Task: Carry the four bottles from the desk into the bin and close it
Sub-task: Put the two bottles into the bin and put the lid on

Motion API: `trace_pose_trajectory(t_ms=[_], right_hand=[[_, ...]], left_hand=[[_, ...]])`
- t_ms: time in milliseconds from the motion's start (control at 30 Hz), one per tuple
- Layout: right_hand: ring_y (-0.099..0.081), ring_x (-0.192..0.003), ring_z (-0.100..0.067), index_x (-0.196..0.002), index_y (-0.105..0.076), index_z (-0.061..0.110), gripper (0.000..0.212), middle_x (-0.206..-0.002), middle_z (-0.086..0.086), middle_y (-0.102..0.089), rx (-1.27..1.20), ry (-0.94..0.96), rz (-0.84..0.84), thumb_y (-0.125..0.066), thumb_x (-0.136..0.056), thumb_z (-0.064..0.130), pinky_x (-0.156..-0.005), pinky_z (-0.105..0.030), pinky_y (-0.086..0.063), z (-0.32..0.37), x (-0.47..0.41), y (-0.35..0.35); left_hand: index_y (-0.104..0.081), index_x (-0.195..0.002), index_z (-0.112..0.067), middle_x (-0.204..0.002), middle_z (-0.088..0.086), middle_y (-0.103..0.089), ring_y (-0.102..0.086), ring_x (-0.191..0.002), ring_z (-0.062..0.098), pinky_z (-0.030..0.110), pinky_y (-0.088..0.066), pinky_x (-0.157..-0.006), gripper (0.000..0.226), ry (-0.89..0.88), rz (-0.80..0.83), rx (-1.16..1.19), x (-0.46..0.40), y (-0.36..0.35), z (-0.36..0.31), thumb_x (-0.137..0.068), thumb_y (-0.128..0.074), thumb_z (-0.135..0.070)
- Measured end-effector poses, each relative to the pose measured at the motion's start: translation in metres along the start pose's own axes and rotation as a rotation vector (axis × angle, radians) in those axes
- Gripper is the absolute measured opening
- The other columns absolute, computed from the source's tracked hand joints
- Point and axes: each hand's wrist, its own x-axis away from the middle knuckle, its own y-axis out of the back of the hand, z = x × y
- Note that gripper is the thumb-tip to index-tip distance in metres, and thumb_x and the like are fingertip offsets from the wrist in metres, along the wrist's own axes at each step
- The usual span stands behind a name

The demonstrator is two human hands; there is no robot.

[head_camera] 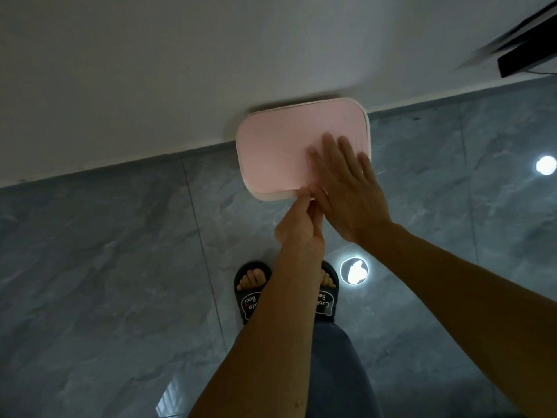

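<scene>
A bin with a flat pink lid stands on the floor against the white wall, seen from straight above. The lid lies flat over the bin. My right hand rests palm down, fingers spread, on the lid's near right part. My left hand reaches to the lid's front edge, its fingertips pinched at the rim beside my right thumb. No bottles are visible; the bin's inside is hidden by the lid.
Grey marbled floor tiles spread all around, with bright lamp reflections at the right. My feet in black slippers stand just in front of the bin. A dark desk edge juts in at the upper right.
</scene>
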Motion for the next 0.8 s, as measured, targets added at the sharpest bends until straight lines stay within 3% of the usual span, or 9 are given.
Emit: trace_pose_trajectory(t_ms=[167, 467, 667, 800], right_hand=[[-0.002, -0.156, -0.034, -0.161, -0.005, 0.021, 0.065, -0.169, -0.013, 0.001, -0.001, -0.015, -0.005, -0.021, -0.106, 0.05, -0.123, -0.057, -0.02, 0.0, 0.0, -0.005], [-0.004, -0.155, -0.037, -0.16, -0.009, 0.028, 0.06, -0.169, -0.013, -0.001, -0.013, 0.012, 0.014, -0.025, -0.106, 0.048, -0.122, -0.059, -0.022, 0.007, -0.006, -0.009], [0.001, -0.156, -0.036, -0.16, -0.004, 0.029, 0.06, -0.169, -0.012, 0.005, -0.02, 0.006, 0.075, -0.024, -0.105, 0.044, -0.123, -0.057, -0.019, 0.006, -0.008, -0.008], [-0.006, -0.156, -0.031, -0.16, -0.016, 0.024, 0.063, -0.169, -0.011, -0.006, -0.136, 0.012, 0.078, -0.04, -0.102, 0.034, -0.122, -0.048, -0.016, 0.011, -0.002, 0.009]], left_hand=[[-0.071, -0.11, 0.008, -0.105, 0.023, -0.077, -0.076, -0.101, 0.029, 0.044, -0.061, -0.093, 0.027, -0.029, 0.045, -0.088, -0.01, 0.005, -0.003, -0.088, -0.078, -0.005], [-0.073, -0.111, 0.003, -0.104, 0.018, -0.079, -0.077, -0.101, 0.026, 0.039, -0.063, -0.087, 0.025, 0.023, 0.125, -0.147, -0.021, 0.011, -0.011, -0.088, -0.078, -0.006], [-0.07, -0.115, 0.003, -0.113, 0.02, -0.076, -0.073, -0.11, 0.028, 0.04, -0.058, -0.099, 0.023, 0.036, 0.191, -0.217, -0.024, 0.016, -0.016, -0.094, -0.07, -0.005], [-0.07, -0.095, -0.009, -0.094, 0.009, -0.074, -0.071, -0.09, 0.019, 0.028, -0.057, -0.081, 0.004, -0.065, 0.151, -0.582, -0.013, 0.031, -0.027, -0.094, -0.066, -0.01]])
